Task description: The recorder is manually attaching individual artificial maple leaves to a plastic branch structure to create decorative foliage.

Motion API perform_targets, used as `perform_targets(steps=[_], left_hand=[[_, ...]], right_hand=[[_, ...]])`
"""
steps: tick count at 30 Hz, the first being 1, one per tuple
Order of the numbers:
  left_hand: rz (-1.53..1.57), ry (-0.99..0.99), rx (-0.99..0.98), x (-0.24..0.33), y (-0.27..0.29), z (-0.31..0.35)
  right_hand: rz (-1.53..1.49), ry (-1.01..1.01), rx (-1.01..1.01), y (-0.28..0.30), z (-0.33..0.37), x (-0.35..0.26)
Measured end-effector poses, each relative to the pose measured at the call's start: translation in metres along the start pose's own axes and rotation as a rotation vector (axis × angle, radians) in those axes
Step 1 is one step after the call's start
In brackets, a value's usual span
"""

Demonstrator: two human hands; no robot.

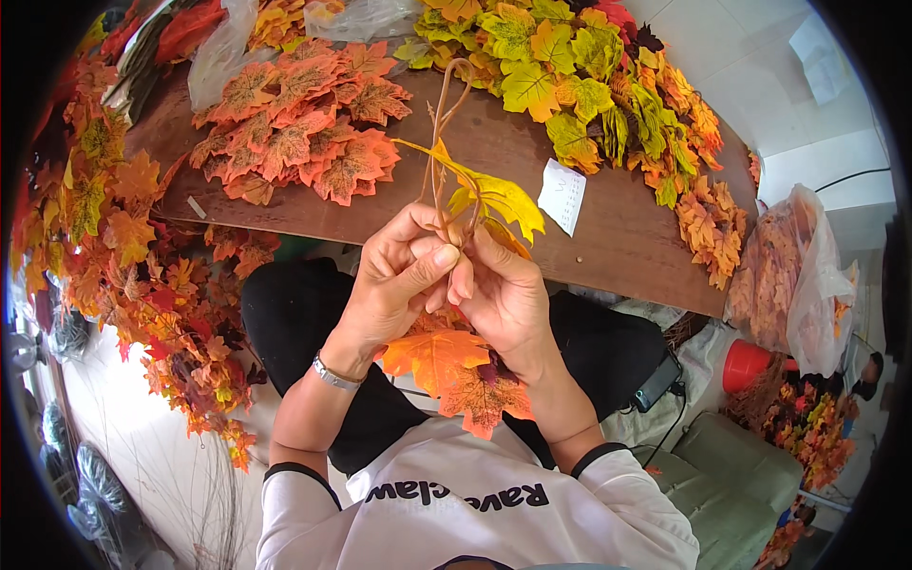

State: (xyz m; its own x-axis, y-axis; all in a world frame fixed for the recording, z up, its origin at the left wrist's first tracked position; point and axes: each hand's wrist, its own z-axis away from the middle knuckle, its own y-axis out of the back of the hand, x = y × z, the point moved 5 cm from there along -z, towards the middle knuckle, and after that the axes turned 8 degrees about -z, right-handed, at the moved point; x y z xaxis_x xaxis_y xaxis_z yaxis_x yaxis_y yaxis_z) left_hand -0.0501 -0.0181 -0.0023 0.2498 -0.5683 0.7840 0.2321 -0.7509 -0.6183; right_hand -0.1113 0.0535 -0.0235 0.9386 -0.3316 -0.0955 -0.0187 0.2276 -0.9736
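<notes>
Left hand: bare left hand (399, 271) at the frame's centre, wrist raised, fingers curled, thumb and forefinger clamped on a thin brown stem (440, 116) with a looped top.
Right hand: bare right hand (510, 293) just beside it, fingers bent inward, fingertips pinched together on a brown strand; whether it is the same one, I cannot tell.
Forearms: both slant up and inward from the lower frame, a silver-coloured metal band (335, 373) around the left wrist.
Stem: upright, its loop at upper centre.
Yellow leaf: lobed yellow leaf (510, 201) spreads rightward above the right hand.
Orange leaves: lobed orange leaves (437, 359) hang below the hands.
Table: brown wooden table (617, 256) across the upper frame.
</notes>
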Motion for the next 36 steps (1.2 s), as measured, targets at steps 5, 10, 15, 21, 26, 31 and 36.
perform_targets(steps=[5, 10, 15, 21, 26, 31, 36], left_hand=[[-0.015, 0.006, 0.006, 0.0, 0.0, 0.001], [-0.036, 0.027, 0.056, -0.001, 0.001, 0.0], [0.001, 0.002, 0.028, -0.003, 0.0, 0.0], [-0.014, 0.019, 0.001, -0.004, 0.001, -0.001], [-0.005, 0.017, -0.003, -0.004, 0.0, 0.0], [0.004, 0.022, -0.008, -0.005, 0.001, -0.001], [0.009, 0.021, 0.007, -0.004, 0.0, 0.001]], right_hand=[[0.106, 0.008, -0.082, -0.002, 0.001, -0.001], [0.143, 0.102, -0.086, -0.008, 0.004, -0.003], [0.046, 0.061, -0.047, -0.006, 0.002, -0.002], [0.057, 0.023, -0.051, -0.003, 0.001, -0.002], [0.079, 0.039, -0.04, -0.005, 0.003, -0.002], [0.102, 0.047, -0.042, -0.004, 0.003, -0.002], [0.173, 0.054, -0.092, -0.006, 0.004, -0.002]])
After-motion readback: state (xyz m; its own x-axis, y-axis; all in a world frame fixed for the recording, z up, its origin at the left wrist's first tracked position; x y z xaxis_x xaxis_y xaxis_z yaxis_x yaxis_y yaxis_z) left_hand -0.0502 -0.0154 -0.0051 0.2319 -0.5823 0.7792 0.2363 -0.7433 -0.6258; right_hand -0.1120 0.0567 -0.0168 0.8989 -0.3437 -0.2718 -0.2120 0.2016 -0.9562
